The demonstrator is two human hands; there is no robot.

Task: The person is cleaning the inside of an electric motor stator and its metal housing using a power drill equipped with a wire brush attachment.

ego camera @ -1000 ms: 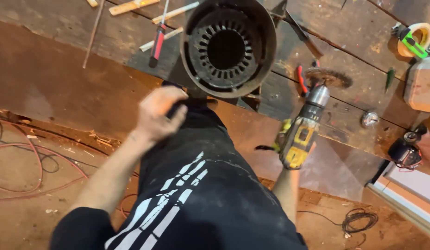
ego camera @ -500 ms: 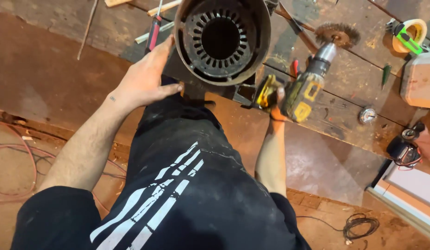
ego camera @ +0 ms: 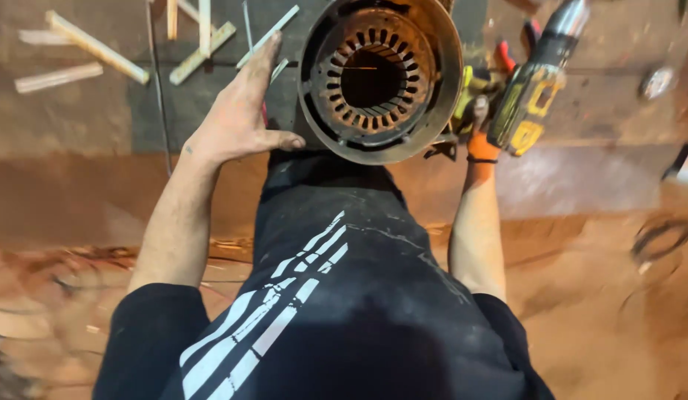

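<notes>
A round metal motor housing [ego camera: 379,78] with a rusty slotted core stands open end up on the workbench, just beyond my raised knee in black trousers. My left hand [ego camera: 244,111] lies flat against the housing's left side, fingers spread. My right hand [ego camera: 479,126], in an orange glove, grips a yellow and black cordless drill [ego camera: 533,89] held close to the housing's right side, with its chuck pointing up and away.
Several wooden strips and thin rods [ego camera: 96,50] lie scattered on the dark bench top [ego camera: 77,111] at the left. Red-handled pliers [ego camera: 518,44] lie behind the drill. The floor below is reddish, with a coiled cable [ego camera: 659,237] at the right.
The view has closed in on the housing. My left hand went from my knee to the housing's left side. My right hand brought the drill up beside the housing.
</notes>
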